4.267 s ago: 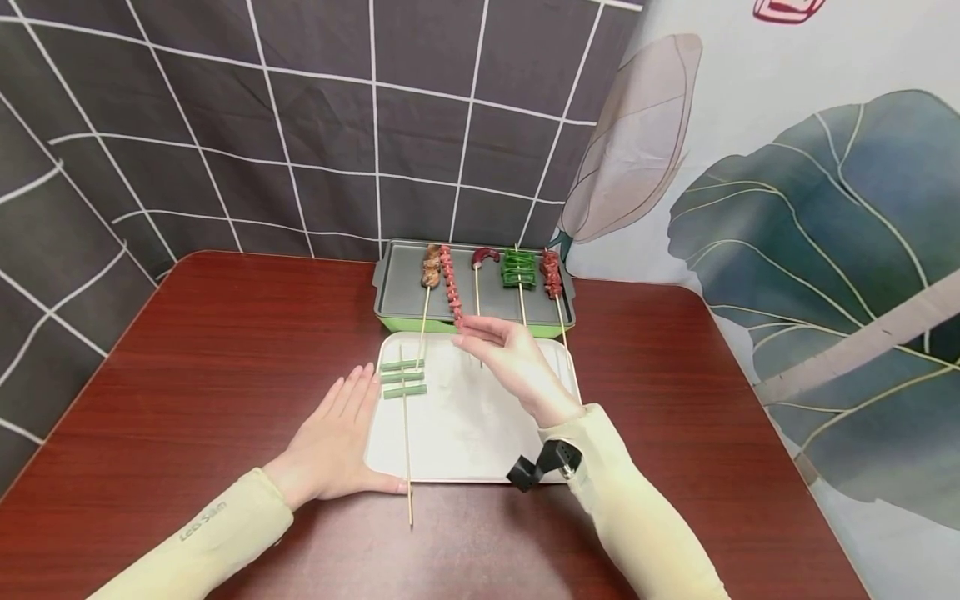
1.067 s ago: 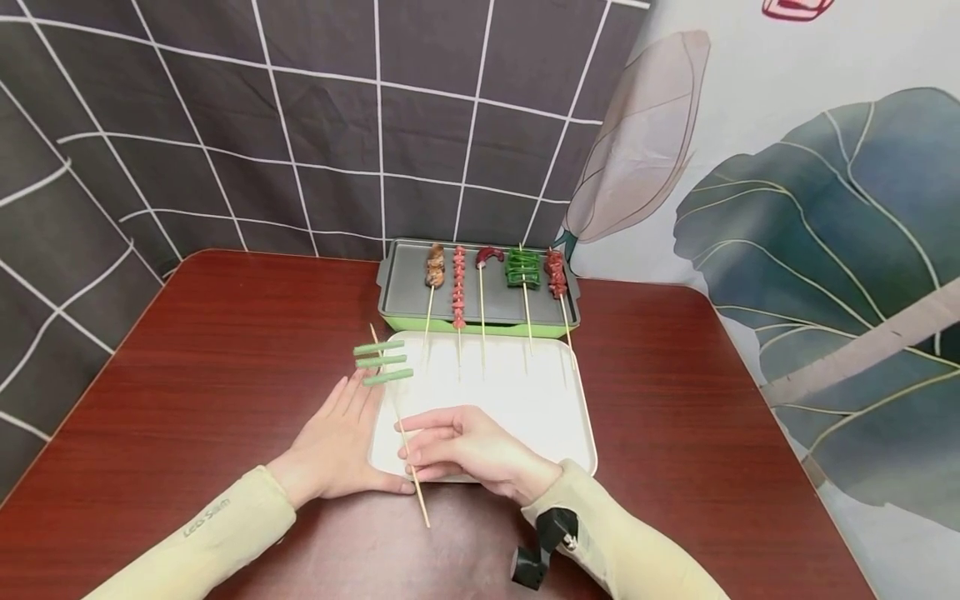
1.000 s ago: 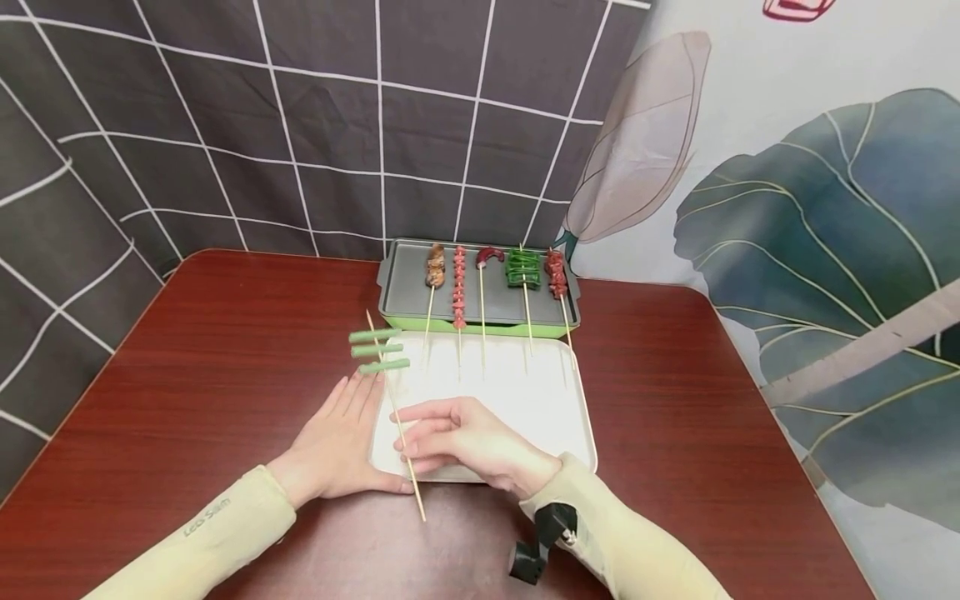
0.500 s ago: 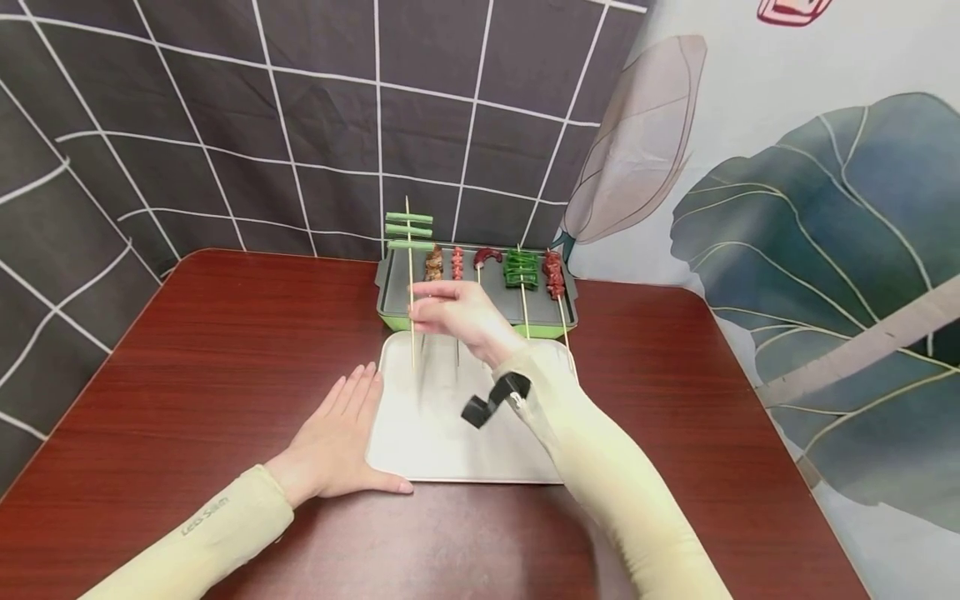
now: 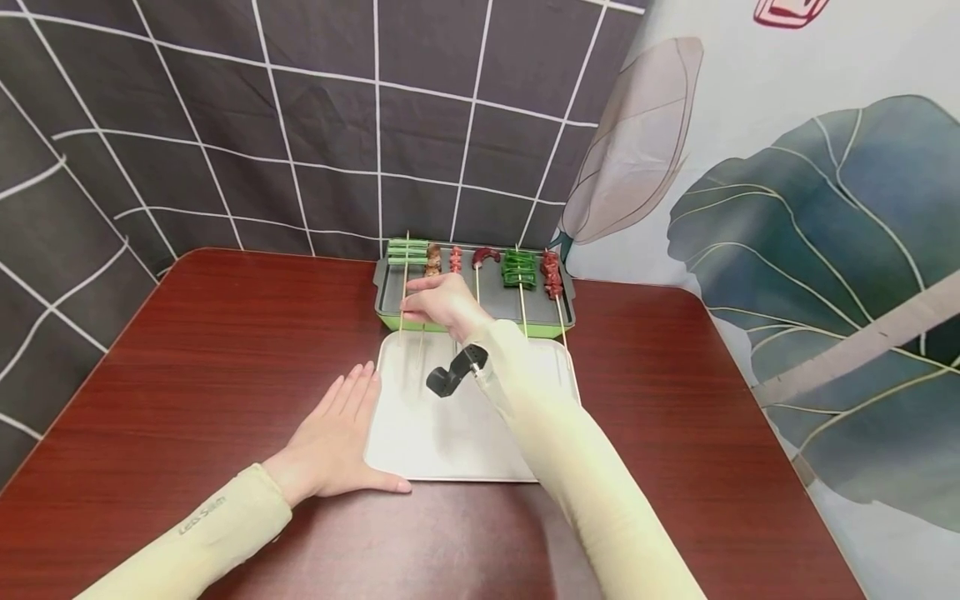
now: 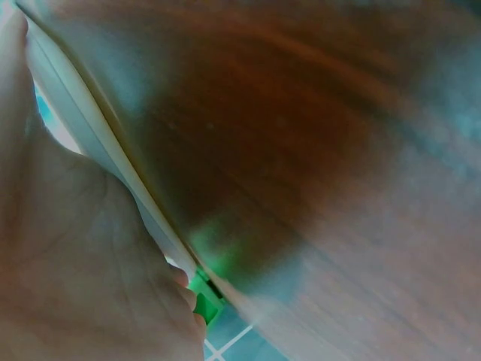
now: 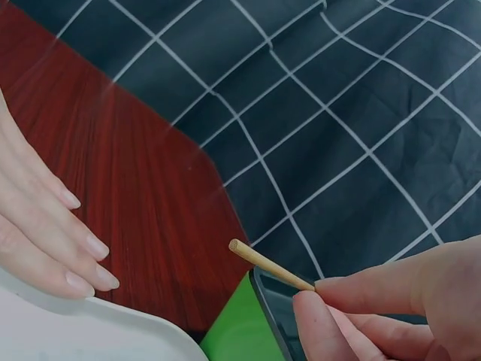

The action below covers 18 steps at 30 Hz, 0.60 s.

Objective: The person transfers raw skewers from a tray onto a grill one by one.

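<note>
My right hand [image 5: 444,302] pinches the stick of a skewer with several green vegetable pieces [image 5: 407,252]. These pieces are over the left end of the grey grill plate [image 5: 495,310]; I cannot tell whether they touch it. In the right wrist view, the wooden stick's blunt end [image 7: 270,265] sticks out between thumb and forefinger. My left hand [image 5: 337,437] rests with straight fingers along the left edge of the white tray [image 5: 420,442], its thumb at the near edge. The left wrist view shows its palm [image 6: 83,248] against the tray's side [image 6: 124,162].
On the plate lie a brown meat skewer [image 5: 433,260], a pink-red skewer [image 5: 455,260], a dark red curled piece [image 5: 486,255], a green pepper-like skewer [image 5: 519,268] and a red meat skewer [image 5: 551,273]. Their sticks point toward me. A grid-patterned cloth [image 5: 315,125] hangs behind.
My right hand let go of the pink-red skewer on the plate, picked the green skewer off the tray, and carried it forward over the plate's left end. My left hand stayed put.
</note>
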Each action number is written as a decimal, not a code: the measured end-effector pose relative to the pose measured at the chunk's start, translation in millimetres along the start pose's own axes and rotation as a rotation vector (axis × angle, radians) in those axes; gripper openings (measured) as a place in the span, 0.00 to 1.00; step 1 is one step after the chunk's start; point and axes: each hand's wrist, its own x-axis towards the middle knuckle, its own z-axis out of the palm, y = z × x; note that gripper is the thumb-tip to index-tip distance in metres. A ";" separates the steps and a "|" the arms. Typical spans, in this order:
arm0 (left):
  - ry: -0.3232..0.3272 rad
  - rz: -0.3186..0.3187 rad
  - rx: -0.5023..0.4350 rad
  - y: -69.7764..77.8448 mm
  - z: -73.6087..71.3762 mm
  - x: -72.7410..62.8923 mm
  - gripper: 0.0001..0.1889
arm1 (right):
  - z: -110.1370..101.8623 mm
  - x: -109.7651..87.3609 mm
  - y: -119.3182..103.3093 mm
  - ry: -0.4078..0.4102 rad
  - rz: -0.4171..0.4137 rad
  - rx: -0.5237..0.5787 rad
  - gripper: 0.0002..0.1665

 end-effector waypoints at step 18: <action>-0.016 -0.007 0.044 -7.8 11.8 3.0 0.79 | 3.8 -1.7 3.0 0.041 -0.039 -0.097 0.26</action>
